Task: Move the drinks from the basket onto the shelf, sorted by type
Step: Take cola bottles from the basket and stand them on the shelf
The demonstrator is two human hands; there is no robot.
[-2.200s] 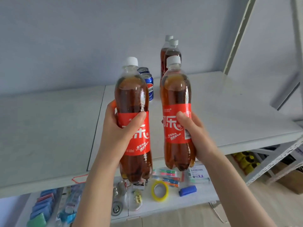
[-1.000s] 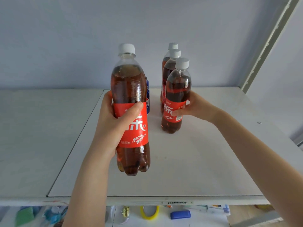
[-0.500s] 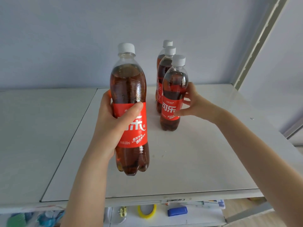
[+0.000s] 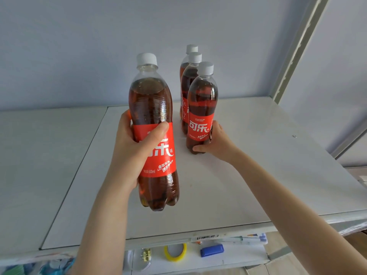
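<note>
Held bottle [image 4: 154, 135]: dark brown cola, white cap, red label with white characters
Front standing bottle [image 4: 201, 108]: same brown, white cap, red label
Shelf [image 4: 248, 175]: off-white
Wall [image 4: 79, 46]: pale blue-grey
Tape roll [image 4: 175, 253]: yellow
Small block [image 4: 211, 250]: blue

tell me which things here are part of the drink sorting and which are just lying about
Part of the job:
- cola bottle in left hand
- cola bottle under right hand
- two cola bottles behind it
- shelf

Lying about, on the shelf below:
- yellow tape roll
- blue block
- pens
</note>
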